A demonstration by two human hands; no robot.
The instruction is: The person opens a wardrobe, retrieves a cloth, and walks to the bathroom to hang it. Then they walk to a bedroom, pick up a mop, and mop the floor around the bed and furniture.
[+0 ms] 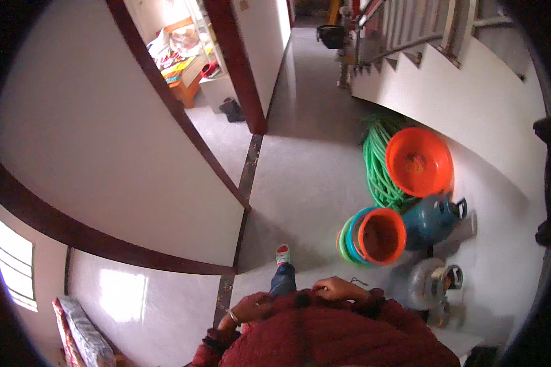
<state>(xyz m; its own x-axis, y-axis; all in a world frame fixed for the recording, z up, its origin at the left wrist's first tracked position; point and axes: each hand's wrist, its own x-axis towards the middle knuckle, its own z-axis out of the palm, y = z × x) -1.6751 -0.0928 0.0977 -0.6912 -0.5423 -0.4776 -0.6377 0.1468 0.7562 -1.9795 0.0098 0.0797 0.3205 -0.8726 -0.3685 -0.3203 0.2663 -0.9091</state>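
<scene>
Both hands are at the front of my dark red quilted jacket. My left hand, with a pale bangle at its wrist, is curled against the left side of the jacket front. My right hand is closed by the right side of the front edge, knuckles up. What the fingers of either hand hold, if anything, is hidden. Beyond the jacket edge, one foot in a red and white shoe is on the grey floor.
At right stand stacked buckets, a large orange basin, a coiled green hose, a blue-green gas cylinder and a grey one. A staircase rises behind them. A white wall and a doorway are left.
</scene>
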